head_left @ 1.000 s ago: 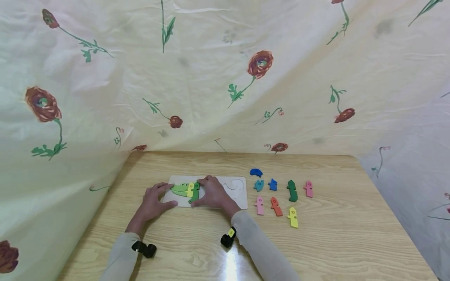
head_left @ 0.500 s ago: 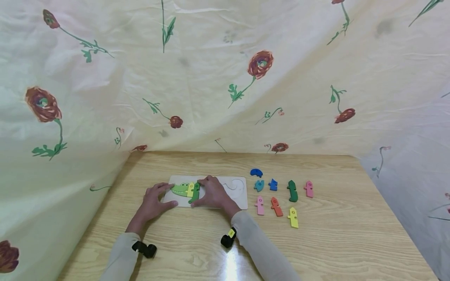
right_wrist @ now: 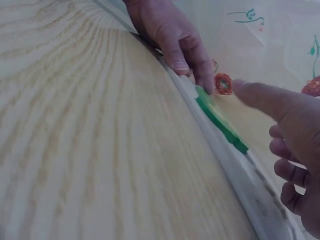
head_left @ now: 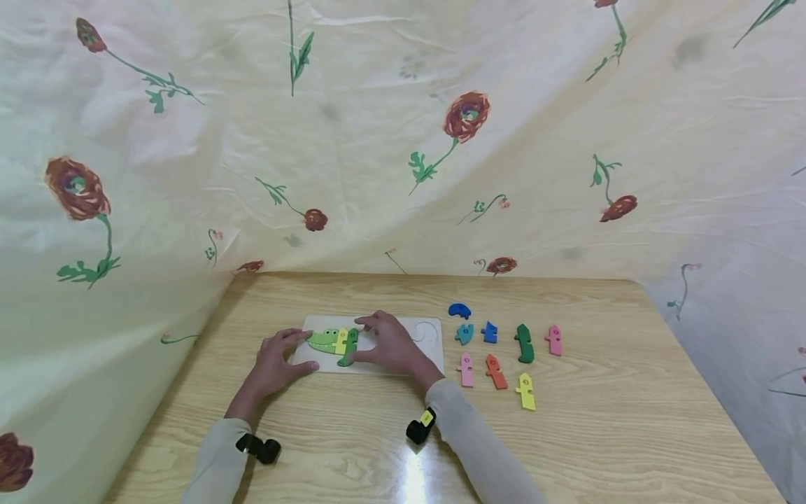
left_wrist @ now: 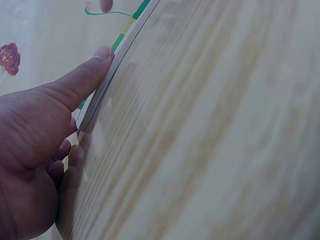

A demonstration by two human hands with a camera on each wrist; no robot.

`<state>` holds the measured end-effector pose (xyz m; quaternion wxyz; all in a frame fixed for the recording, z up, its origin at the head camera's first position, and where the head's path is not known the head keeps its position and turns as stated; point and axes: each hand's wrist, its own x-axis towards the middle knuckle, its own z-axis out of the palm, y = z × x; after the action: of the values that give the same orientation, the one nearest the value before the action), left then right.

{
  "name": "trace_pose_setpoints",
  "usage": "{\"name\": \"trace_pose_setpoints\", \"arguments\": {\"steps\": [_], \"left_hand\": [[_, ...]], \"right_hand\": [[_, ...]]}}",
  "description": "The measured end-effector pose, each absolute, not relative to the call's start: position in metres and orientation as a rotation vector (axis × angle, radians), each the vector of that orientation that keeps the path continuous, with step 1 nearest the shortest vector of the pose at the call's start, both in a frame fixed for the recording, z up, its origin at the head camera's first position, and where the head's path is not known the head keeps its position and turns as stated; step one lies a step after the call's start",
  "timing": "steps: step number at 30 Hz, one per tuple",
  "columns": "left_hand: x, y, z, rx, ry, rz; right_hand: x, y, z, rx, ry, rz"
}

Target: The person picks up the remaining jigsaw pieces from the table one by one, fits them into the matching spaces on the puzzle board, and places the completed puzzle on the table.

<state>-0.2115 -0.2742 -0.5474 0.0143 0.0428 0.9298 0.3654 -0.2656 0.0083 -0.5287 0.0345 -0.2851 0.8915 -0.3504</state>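
A pale puzzle board [head_left: 433, 355] lies flat, holding a green crocodile head piece [head_left: 322, 341], a yellow piece [head_left: 341, 341] and a green leg piece [head_left: 349, 350] side by side. My left hand [head_left: 275, 364] holds the board's left end, its thumb at the near edge and its forefinger by the snout. In the left wrist view that thumb [left_wrist: 82, 80] lies along the board's edge. My right hand [head_left: 392, 346] hovers over the board just right of the leg piece, thumb and fingers spread. Nothing is between them in the right wrist view.
Right of the board lie loose pieces: a dark blue one [head_left: 460, 310], a light blue one [head_left: 464, 334], a blue one [head_left: 489, 332], a dark green one [head_left: 524, 343], pinks [head_left: 554, 341], an orange-red one [head_left: 495, 372] and a yellow one [head_left: 525, 391]. Flowered cloth [head_left: 378, 175] hangs behind the wooden table.
My right hand has let go of the green leg piece and shifted slightly right, its fingers and thumb now off it. My left hand and the loose pieces have stayed put.
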Motion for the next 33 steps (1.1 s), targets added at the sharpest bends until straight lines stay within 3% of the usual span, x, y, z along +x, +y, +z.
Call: {"name": "trace_pose_setpoints", "arguments": {"steps": [21, 33], "left_hand": [[-0.212, -0.273, -0.548, 0.138, 2.896, 1.155], [-0.210, -0.274, -0.546, 0.147, 2.878, 1.156]], "right_hand": [[-0.258, 0.071, -0.487, -1.151, 2.625, -1.500], [-0.239, 0.124, -0.464, -1.152, 2.695, -1.576]]}}
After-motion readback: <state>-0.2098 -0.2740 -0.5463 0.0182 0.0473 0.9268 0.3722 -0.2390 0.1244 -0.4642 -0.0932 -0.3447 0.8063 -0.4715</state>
